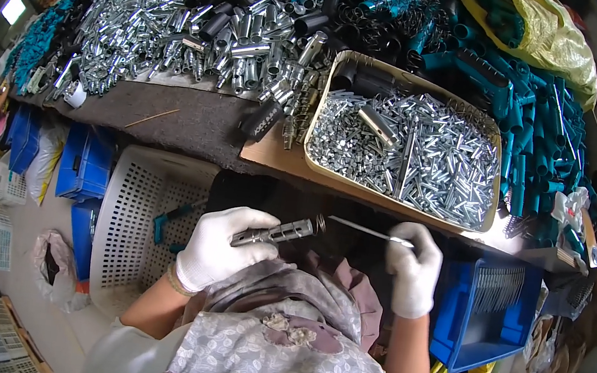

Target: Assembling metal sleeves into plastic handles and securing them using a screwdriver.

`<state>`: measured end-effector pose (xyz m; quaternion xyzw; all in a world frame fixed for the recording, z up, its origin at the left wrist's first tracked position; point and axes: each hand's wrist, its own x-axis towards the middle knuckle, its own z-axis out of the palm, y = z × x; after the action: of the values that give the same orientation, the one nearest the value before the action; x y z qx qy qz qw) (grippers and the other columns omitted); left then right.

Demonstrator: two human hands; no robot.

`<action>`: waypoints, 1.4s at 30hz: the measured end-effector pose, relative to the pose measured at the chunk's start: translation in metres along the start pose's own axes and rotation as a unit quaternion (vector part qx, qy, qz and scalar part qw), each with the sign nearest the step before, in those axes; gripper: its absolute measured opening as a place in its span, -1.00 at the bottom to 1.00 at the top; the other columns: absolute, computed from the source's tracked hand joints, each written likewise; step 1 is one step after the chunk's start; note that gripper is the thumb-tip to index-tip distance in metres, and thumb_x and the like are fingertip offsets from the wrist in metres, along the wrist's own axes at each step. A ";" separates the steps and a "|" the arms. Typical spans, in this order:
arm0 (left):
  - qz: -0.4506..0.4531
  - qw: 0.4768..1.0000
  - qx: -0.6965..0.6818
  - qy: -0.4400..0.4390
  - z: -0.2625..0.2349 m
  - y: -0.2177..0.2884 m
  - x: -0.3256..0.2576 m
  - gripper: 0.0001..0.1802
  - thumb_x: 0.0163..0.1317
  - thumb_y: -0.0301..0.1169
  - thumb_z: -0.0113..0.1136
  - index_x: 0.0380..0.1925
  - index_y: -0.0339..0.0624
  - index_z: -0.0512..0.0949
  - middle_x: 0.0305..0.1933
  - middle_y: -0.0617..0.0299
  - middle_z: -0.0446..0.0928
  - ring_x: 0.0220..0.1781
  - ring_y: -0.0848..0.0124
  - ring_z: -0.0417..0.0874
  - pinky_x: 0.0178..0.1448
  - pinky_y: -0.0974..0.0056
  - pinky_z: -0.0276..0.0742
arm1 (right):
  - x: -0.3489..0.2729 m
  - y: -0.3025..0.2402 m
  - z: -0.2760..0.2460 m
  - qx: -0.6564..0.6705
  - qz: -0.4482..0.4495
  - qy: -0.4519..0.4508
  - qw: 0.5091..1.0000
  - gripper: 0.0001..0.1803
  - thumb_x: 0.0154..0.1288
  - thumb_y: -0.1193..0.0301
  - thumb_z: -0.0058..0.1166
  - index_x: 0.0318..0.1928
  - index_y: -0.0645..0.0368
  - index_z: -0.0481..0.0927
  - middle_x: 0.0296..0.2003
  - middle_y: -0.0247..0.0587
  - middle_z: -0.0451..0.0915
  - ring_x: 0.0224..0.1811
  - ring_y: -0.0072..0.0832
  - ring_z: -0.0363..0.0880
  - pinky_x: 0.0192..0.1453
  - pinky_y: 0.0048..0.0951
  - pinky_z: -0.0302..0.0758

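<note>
In front of my lap, my left hand (221, 249), in a white glove, is closed around a shiny metal tube (282, 233) that lies slanted, its far end pointing up and right. A small dark coil spring (321, 224) shows at that end. To the right, my gloved right hand (413, 268) pinches a thin metal rod (362, 229). The rod's free tip points left and comes close to the spring; whether they touch I cannot tell. Just beyond my hands stands a cream tray (495, 201) filled with small metal pins, with a larger metal tube (378, 125) lying on them.
Silver metal tubes (137, 33) are heaped at the back left of the bench, teal tool parts (520, 133) at the right. A white perforated basket (118, 238) stands left of my lap. A blue crate (451, 312) with thin metal pieces is at my right.
</note>
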<state>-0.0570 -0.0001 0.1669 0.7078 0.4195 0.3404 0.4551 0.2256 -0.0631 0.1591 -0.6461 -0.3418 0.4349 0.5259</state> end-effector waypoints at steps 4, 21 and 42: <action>0.099 0.989 0.100 -0.043 -0.002 0.003 0.002 -0.66 0.00 -0.46 0.51 -0.19 -0.28 0.66 -0.32 0.05 0.66 -0.34 0.20 0.73 -0.22 0.27 0.63 | -0.002 -0.022 -0.022 -0.031 -0.031 -0.067 0.997 -0.92 0.14 0.56 0.12 -0.31 0.26 0.59 -0.45 -0.50 0.49 -0.40 -0.76 0.32 -0.31 -0.65 0.32; 0.184 0.974 0.087 -0.097 0.010 0.004 0.011 -0.67 0.04 -0.44 0.48 -0.17 -0.24 0.66 -0.31 0.05 0.69 -0.36 0.19 0.76 -0.28 0.27 0.66 | -0.010 -0.037 0.005 -0.070 0.039 -0.237 0.968 -0.88 0.25 0.54 0.13 -0.20 0.30 0.58 -0.43 -0.38 0.55 -0.42 -0.69 0.44 -0.30 -0.57 0.46; 0.208 0.967 0.086 -0.122 0.017 0.002 0.014 -0.57 0.01 -0.51 0.49 -0.06 -0.28 0.65 -0.32 0.06 0.66 -0.36 0.19 0.73 -0.28 0.27 0.64 | -0.013 -0.030 0.010 -0.084 0.043 -0.255 0.962 -0.85 0.25 0.54 0.16 -0.17 0.31 0.57 -0.33 -0.29 0.60 -0.28 -0.63 0.52 -0.14 -0.51 0.52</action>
<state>-0.0359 0.0063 0.1648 0.8522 0.2318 0.3013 0.3594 0.2119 -0.0644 0.1905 -0.5695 -0.4719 0.5774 0.3459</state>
